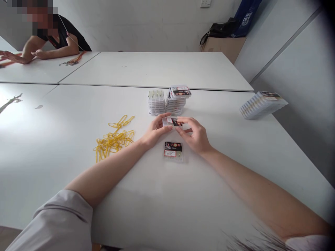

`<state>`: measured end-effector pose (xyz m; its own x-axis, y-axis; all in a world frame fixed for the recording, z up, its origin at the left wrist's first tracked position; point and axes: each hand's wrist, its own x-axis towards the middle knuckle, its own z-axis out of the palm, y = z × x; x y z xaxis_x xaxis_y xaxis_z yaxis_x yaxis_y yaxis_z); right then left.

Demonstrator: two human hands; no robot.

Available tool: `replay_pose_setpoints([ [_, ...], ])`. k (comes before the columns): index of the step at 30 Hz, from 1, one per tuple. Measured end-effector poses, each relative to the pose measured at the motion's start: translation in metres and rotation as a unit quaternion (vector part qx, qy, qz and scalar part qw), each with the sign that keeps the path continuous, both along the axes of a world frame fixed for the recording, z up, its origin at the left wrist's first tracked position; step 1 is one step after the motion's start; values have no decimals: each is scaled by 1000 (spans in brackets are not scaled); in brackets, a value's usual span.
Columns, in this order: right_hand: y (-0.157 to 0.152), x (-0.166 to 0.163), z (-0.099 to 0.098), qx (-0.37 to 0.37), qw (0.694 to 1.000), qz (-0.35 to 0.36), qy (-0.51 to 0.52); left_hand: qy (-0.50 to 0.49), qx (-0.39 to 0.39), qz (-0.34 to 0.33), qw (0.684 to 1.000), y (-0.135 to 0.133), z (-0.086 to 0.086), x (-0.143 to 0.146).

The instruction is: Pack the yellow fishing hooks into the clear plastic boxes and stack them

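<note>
Between both hands is a small clear plastic case (170, 122) with a black, red and white label. My left hand (155, 131) closes on its left end, thumb in front and fingers behind. At the right end my right hand (195, 134) grips it with thumb and fingertips. Closer to me, a similar labelled case (173, 152) lies flat on the table. Just beyond my hands stand two stacks of such cases, the left stack (156, 101) showing pale contents on top, the right stack (180, 92) topped by a labelled case turned askew.
Yellow rubber bands (113, 141) lie in a loose heap left of my hands. A leaning row of cases (261, 105) sits near the table's right edge. Across the white table (146, 68), a person (66, 40) rests both arms beside orange cords (75, 60).
</note>
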<state>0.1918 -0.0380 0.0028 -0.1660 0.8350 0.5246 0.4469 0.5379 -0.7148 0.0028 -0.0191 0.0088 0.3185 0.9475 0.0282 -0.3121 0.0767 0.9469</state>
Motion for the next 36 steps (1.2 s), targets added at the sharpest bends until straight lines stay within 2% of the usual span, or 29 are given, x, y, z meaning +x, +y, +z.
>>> replay_pose_setpoints([
  [5,7,4,-4,-162,978,62,115,-18,-25,-6,1000,0,2,-1],
  [8,11,4,-8,-204,960,101,161,-20,-34,-12,999,2,2,-1],
  [17,11,1,-15,-226,939,152,212,-62,-55,7,997,7,0,1],
  [24,11,2,-8,-277,917,158,241,-93,-161,95,978,20,-1,-3],
  [29,13,5,-4,-284,926,110,222,-106,-165,88,977,23,-4,-5],
  [36,13,5,-3,-285,929,114,207,-140,-173,119,968,22,-5,-3],
])
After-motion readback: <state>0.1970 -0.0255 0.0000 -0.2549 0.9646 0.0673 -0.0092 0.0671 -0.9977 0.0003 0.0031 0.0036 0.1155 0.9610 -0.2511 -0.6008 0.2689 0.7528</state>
